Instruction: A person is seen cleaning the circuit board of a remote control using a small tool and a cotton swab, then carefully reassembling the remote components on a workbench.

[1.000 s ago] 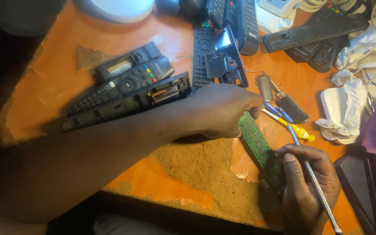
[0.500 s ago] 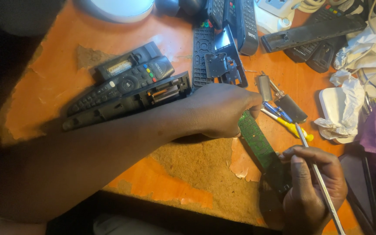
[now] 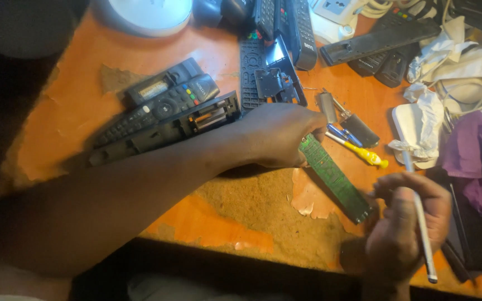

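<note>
We see a worn orange surface point(image 3: 73, 117) whose top layer has peeled away near the front edge, baring rough, crumbly brown board. On that bare patch lies a long, narrow green circuit board point(image 3: 335, 177), flat and rigid, running slantwise toward the front right corner. Our left hand point(image 3: 277, 135) reaches across from the left edge, fingers curled and pressed together over the board's upper end, holding it down. Our right hand point(image 3: 405, 226) sits at the board's lower end, near the front right corner, fingers closed around a slim, pale, rod-like tool point(image 3: 419, 223) whose length slants up past the knuckles and down toward the front edge; the tip at the board is hidden, so we cannot tell if it touches. Just beyond the left hand lie black plastic remote controls point(image 3: 163, 108), long and matte, one with coloured buttons. A small yellow-handled tool point(image 3: 364, 155) lies just beside the board's upper half. Crumpled white paper point(image 3: 419, 131) and purple cloth point(image 3: 475, 161) crowd the right edge
</note>
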